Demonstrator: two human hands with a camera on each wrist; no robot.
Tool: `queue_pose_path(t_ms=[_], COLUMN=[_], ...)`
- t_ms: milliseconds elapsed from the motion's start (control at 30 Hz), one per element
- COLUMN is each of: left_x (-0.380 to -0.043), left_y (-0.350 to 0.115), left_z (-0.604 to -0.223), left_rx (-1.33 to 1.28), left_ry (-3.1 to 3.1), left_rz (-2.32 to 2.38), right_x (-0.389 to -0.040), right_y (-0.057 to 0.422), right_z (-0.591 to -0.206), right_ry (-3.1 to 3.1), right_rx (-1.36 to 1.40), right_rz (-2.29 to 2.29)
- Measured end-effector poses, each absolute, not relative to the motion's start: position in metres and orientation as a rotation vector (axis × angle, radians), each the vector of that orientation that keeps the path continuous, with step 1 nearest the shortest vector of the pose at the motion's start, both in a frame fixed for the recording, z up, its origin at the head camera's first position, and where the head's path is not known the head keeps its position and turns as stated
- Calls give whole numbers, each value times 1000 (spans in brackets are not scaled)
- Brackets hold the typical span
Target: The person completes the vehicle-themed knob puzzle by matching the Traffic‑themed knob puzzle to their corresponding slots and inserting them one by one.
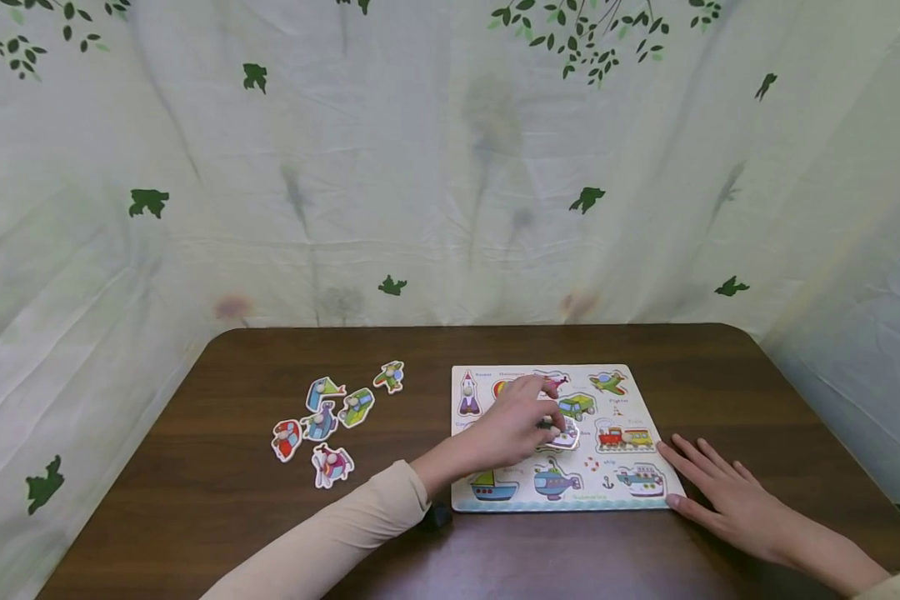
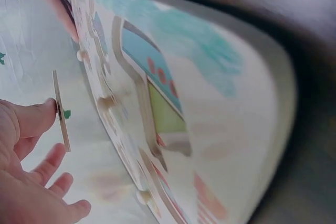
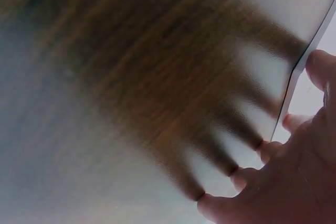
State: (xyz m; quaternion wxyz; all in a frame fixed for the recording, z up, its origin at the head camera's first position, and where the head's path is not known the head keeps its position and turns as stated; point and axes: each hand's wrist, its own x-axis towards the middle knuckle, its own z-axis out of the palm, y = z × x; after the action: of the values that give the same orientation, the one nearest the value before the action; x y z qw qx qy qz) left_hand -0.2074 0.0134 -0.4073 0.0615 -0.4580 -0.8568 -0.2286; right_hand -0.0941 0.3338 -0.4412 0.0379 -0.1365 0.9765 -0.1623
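Six loose pieces point(image 1: 320, 422) lie left of the puzzle board point(image 1: 570, 505).

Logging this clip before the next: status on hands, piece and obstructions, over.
Left hand pinches puzzle piece above the board. Right hand, fingers extended, touches board's right edge. Loose pieces off to the left, clear of board.

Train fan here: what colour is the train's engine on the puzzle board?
The engine is mostly red, clearest in the head view.
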Motion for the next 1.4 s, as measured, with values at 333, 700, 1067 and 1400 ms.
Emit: queue_pose_path(t_ms=[333,700,1067,1400], left_x=[-201,-193,-191,-185], left_y=[31,62,92,108], left_z=[-403,-401,-414,-418], left_rx=[-1419,-1501,-1538,-1565], left_ry=[-2566,-2570,-2669,-2703], left_rz=[-615,-494,-422,-350], right_x=[-96,-97,-95,-93], right_y=[334,335,335,336], right_z=[-438,-442,-443,-444], right_ry=[2981,3035,3027,3039], right_rx=[-422,-466,-456,-454], right_rz=[-412,-401,-460,-466])
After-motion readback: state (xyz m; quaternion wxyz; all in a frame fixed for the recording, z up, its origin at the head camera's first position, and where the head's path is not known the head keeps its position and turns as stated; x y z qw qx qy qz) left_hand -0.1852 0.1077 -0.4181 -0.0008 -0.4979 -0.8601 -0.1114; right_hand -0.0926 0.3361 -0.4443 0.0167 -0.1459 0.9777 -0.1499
